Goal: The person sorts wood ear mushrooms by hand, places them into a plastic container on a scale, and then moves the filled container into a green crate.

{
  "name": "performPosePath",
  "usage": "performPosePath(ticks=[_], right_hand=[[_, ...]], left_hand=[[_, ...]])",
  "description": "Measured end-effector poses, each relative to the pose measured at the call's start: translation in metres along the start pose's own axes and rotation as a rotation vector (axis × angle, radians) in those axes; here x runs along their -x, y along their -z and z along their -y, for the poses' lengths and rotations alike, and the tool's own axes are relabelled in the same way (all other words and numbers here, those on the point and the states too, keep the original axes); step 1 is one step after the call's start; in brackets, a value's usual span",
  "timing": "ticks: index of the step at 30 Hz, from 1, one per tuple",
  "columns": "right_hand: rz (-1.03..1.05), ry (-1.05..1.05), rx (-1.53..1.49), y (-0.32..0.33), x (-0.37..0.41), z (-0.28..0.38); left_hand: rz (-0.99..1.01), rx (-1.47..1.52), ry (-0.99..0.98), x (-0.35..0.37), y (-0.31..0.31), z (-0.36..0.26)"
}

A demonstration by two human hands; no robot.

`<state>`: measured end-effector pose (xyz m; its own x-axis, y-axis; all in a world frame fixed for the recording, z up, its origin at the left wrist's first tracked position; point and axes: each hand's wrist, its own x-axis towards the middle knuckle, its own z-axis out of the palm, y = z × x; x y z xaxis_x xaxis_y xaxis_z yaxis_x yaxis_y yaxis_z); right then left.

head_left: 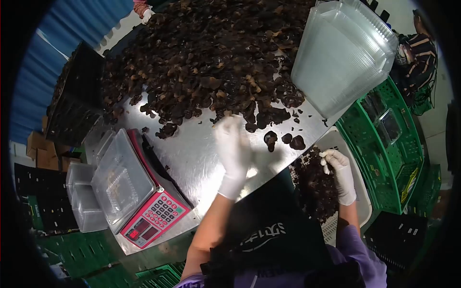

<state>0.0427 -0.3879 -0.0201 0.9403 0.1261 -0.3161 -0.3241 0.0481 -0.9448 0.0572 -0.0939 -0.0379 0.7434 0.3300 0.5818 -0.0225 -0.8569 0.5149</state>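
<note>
My left hand (232, 146), in a white glove, is over the metal table (187, 149) at the near edge of a large heap of dark brown fungus pieces (206, 62). Motion smears its fingers, so what it holds, if anything, cannot be seen. My right hand (340, 173), also gloved in white, is above a white basket (362, 192) of small dark pieces (314, 187), its fingers bent together. Whether something pale is between the fingertips is unclear. A few loose fungus pieces (297, 142) lie on the metal between my hands.
A red scale (161, 211) with a clear tray (122, 177) stands at the left. Stacked clear containers (341, 57) occupy the table's right corner. Green crates (384, 139) are at the right, a black crate (77, 96) at the left. Another person's gloved hand (148, 15) is at the far edge.
</note>
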Motion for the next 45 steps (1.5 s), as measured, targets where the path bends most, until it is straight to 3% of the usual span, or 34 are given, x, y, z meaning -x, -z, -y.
performPosePath(ticks=[2,4,5,10,16,17,20,22,23,24,26,29,30,31,32,33,34,35,36,38,40,41,42,43,45], right_hand=[[0.054,0.003,0.05,-0.013,-0.007,0.001],[0.122,0.01,0.058,-0.021,-0.012,0.001],[0.142,0.026,0.083,-0.022,-0.015,0.0],[0.122,0.051,0.128,-0.019,-0.016,0.004],[-0.002,0.015,0.142,0.003,-0.003,0.014],[-0.014,0.053,0.123,0.012,-0.005,0.005],[-0.063,0.078,0.144,0.026,-0.003,0.009],[-0.104,0.074,0.108,0.031,-0.003,0.014],[-0.094,0.071,0.087,0.03,-0.007,0.019],[-0.078,0.069,0.063,0.027,-0.011,0.024],[-0.076,0.067,0.054,0.017,-0.018,0.034],[0.0,0.15,0.052,0.003,-0.028,0.031],[0.027,0.154,0.085,0.002,-0.033,0.026],[0.037,0.126,0.095,-0.002,-0.034,0.025],[0.028,0.1,0.125,-0.007,-0.033,0.025],[0.026,0.097,0.14,-0.015,-0.035,0.022],[0.025,0.096,0.155,-0.022,-0.039,0.016],[0.019,0.23,0.224,-0.026,-0.047,-0.004],[0.027,0.217,0.265,-0.041,-0.043,0.005],[-0.119,0.423,0.784,-0.067,-0.036,0.012],[-0.095,0.55,0.939,-0.083,-0.041,0.005],[-0.08,0.665,0.793,-0.095,-0.048,-0.007],[-0.024,0.534,0.83,-0.11,-0.044,-0.001],[0.05,0.544,0.864,-0.125,-0.049,-0.005],[0.121,0.545,0.897,-0.144,-0.056,-0.009]], left_hand=[[0.009,-0.148,0.259,-0.023,0.004,0.034],[0.252,-0.226,0.239,-0.028,0.001,0.072],[0.279,-0.179,0.242,-0.03,0.002,0.073],[0.33,-0.113,0.18,-0.03,0.011,0.082],[0.235,-0.236,0.177,-0.017,0.021,0.077],[0.188,-0.186,0.159,-0.012,0.027,0.071],[0.167,0.213,0.362,0.009,0.036,0.03],[0.322,0.439,0.397,0.036,0.03,-0.021],[0.472,0.318,0.223,0.061,0.021,-0.046],[0.718,0.537,0.079,0.083,0.016,-0.058],[0.893,0.653,-0.455,0.105,0.011,-0.106],[0.924,0.621,-0.528,0.081,0.019,-0.099],[0.771,0.562,-0.369,0.061,0.027,-0.082],[0.9,0.284,-0.087,0.029,0.029,-0.066],[0.383,0.185,-0.042,0.016,0.036,-0.036],[0.133,0.157,0.207,-0.005,0.036,-0.013],[-0.042,0.078,0.262,-0.026,0.034,0.028],[-0.108,-0.2,0.285,-0.041,0.036,0.075],[-0.186,-0.369,0.463,-0.056,0.034,0.113],[-0.155,-0.599,0.675,-0.075,0.035,0.156],[-0.109,-0.541,0.796,-0.081,0.031,0.166],[-0.104,-0.51,0.699,-0.075,0.018,0.181],[-0.096,-0.48,0.599,-0.074,0.012,0.179],[-0.203,-0.395,0.546,-0.069,-0.006,0.172],[-0.121,-0.175,0.471,-0.069,-0.023,0.125]])
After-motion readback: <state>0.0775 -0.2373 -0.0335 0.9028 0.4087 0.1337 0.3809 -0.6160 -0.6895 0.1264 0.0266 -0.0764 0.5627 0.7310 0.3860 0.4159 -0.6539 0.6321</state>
